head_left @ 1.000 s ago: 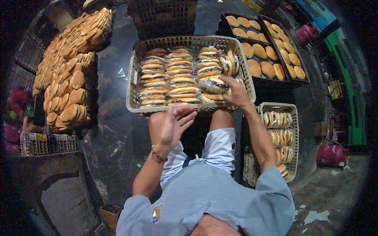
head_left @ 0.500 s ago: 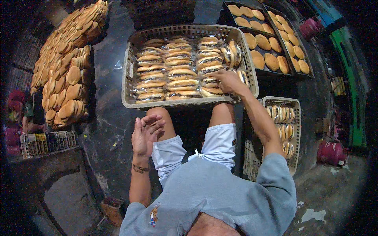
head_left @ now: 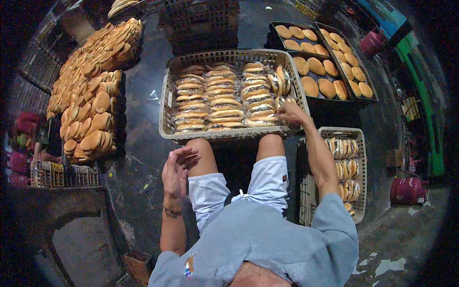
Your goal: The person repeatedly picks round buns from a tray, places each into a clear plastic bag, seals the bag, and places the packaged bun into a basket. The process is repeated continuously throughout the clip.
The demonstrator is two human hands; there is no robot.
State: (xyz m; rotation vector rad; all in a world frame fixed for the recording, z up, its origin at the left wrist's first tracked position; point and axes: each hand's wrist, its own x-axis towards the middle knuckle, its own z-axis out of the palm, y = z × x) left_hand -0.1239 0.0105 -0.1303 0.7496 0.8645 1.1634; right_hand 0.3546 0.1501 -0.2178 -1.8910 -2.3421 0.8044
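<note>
Rows of filled buns (head_left: 224,103) in clear wrappers fill a pale plastic crate (head_left: 229,134) in front of my knees. My right hand (head_left: 292,115) is in the crate's near right corner, its fingers curled down against a wrapped bun (head_left: 285,102) there. The fingertips are hidden, so whether they grip that bun does not show. Over my left thigh, my left hand (head_left: 177,171) is raised with nothing in it, its fingers loosely stretched and apart. A few more wrapped buns (head_left: 279,80) stand on edge along the crate's right side.
A large heap of unfilled buns (head_left: 95,103) lies to the left. Black trays (head_left: 330,98) of flat round buns sit at the far right. A second crate (head_left: 359,191) with wrapped buns stands by my right arm. Dark stacked crates (head_left: 198,28) are beyond the front crate.
My right hand has moved right and nearer, from the third row of buns to the crate's right corner, and its fingers have curled. My left hand stays raised. The view has shifted slightly.
</note>
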